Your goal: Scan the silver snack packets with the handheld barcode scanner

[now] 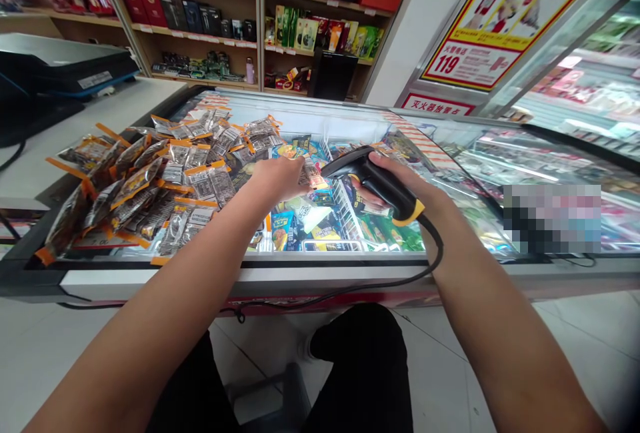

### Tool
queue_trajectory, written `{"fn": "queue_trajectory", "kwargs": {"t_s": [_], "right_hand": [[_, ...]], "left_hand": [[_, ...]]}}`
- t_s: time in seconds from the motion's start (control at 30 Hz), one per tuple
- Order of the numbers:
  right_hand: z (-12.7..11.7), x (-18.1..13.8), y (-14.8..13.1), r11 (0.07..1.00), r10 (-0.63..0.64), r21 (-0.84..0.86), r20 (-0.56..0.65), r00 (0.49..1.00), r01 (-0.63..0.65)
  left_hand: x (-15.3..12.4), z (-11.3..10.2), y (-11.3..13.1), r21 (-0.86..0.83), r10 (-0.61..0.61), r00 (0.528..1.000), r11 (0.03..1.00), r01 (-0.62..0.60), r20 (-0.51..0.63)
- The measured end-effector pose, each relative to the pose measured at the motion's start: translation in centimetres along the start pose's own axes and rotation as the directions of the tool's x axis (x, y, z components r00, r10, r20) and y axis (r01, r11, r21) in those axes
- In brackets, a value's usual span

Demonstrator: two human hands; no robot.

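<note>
My right hand (400, 176) is wrapped round a black and yellow barcode scanner (383, 183), whose head points left. My left hand (280, 179) is closed on a small snack packet (314, 174), held just in front of the scanner's head. Only part of that packet shows past my fingers. To the left, a heap of clear snack packets (200, 183) with orange edges lies on the freezer's glass top. A black cable (345, 286) runs from the scanner's handle down along the freezer's front edge.
Beneath the glass, the chest freezer (150, 281) holds colourful packs and white wire baskets (345, 213). At the left stands a counter with a black device (65, 66). Shelves (200, 36) of boxed goods line the back. A fire notice (505, 26) hangs at the right.
</note>
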State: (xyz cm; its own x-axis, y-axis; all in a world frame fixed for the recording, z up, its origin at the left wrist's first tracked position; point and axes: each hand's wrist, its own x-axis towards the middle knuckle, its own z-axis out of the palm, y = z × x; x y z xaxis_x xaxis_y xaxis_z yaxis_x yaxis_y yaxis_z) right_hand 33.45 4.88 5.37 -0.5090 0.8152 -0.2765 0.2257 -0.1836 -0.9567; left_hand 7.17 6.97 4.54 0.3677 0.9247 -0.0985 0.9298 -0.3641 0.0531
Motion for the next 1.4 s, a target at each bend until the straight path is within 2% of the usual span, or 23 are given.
{"fn": "queue_trajectory", "kwargs": {"t_s": [0.23,0.43,0.63,0.93,1.03,1.17,1.27,1.4], "right_hand": [[0.0,-0.4,-0.3,1.0,0.016,-0.018,-0.068,0.998,-0.017],[0.0,-0.8,0.2,0.99,-0.137,0.023,-0.169,0.976,0.142],[-0.3,-0.7,0.3,0.988,-0.148,0.026,-0.062,0.987,0.15],[-0.5,-0.6,0.0,0.993,-0.121,0.002,-0.039,0.992,0.121],[-0.3,0.1,0.1,0.994,-0.109,-0.027,-0.061,0.992,0.107],[0.1,1.8,1.0,0.987,-0.134,0.06,-0.171,0.976,0.146],[0.5,3.1,1.9,0.97,-0.173,0.136,-0.197,0.965,0.201],[0.6,4.2,2.7,0.962,-0.176,0.181,-0.168,0.97,0.206]], "left_hand": [[0.1,0.2,0.2,-0.007,-0.016,1.0,1.0,0.016,-0.011],[-0.1,0.1,0.2,-0.026,-0.018,1.0,0.999,0.018,-0.001],[0.2,0.3,0.2,-0.037,-0.013,1.0,0.999,0.013,-0.007],[-0.1,0.1,0.2,-0.037,-0.018,1.0,0.999,0.019,0.005],[0.1,0.5,0.7,-0.066,0.033,0.999,0.997,-0.034,-0.015],[0.4,1.1,1.7,-0.247,0.202,0.978,0.947,-0.208,-0.047],[0.0,0.2,1.1,-0.276,0.183,0.98,0.941,-0.197,-0.077],[-1.8,-2.6,-1.9,-0.204,0.077,0.996,0.976,-0.082,-0.033]]}}
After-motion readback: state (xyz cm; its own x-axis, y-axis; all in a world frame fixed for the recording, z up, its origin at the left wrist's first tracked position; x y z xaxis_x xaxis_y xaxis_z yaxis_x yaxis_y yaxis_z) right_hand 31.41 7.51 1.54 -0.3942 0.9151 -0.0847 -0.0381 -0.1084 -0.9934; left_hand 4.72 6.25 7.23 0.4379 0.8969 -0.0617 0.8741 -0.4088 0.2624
